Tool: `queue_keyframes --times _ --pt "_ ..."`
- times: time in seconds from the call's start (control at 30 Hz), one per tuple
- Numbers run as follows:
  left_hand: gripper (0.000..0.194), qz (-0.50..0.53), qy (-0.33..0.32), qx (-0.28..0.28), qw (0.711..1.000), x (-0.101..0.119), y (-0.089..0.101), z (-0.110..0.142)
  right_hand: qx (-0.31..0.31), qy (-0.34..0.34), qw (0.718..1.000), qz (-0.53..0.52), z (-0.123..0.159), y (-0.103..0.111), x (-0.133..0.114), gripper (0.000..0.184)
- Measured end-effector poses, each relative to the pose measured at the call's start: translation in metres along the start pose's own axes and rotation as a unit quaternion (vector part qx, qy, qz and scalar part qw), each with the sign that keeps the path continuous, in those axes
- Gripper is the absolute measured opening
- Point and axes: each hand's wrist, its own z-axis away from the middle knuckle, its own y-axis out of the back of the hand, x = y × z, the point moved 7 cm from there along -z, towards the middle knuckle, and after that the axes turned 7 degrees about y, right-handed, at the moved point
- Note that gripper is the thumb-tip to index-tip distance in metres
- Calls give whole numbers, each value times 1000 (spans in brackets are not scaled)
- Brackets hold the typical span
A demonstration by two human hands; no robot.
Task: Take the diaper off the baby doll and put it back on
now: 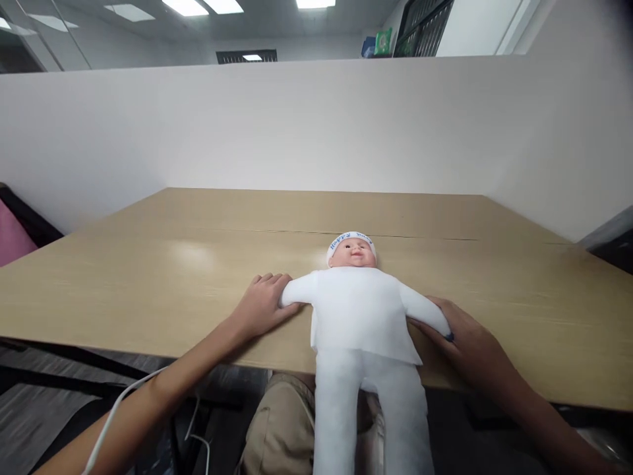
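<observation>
A baby doll in a white top and white trousers lies face up, its head and torso on the wooden table. Its legs extend past the near edge toward me. Around its head goes a white band with blue lettering, only partly readable. My left hand is closed around the end of the doll's arm on the left of the view. On the other side, my right hand grips the doll's other arm, with the fingers partly beneath it. A small dark blue spot shows at that arm's end.
The light wooden table has a seam across its far part, and a white partition rises behind it. A white cable runs by my left forearm. Something pink stands at the far left. My knee is below the edge.
</observation>
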Motion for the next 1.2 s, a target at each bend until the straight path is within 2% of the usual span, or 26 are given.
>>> queue_keyframes --times 0.2,0.4,0.63,0.77,0.93,1.07,1.2 --pt "51 -21 -27 11 999 -33 -21 -67 -20 5 1000 8 -71 -13 27 52" --pt "66 58 19 72 996 -67 -29 -129 3 15 1000 26 -136 -30 54 44" --pt "69 64 34 143 987 -94 -29 -185 49 42 998 28 -207 -45 82 46" --pt "62 43 50 166 984 -111 -31 -209 93 69 993 35 -241 -50 93 44" --pt "60 20 62 175 983 -129 -34 -229 110 88 988 61 -264 -53 106 51" --pt "57 25 68 174 982 -138 -36 -235 136 91 985 60 -266 -50 115 58" --pt "56 35 69 172 982 -142 -38 -236 124 78 988 53 -267 -50 122 63"
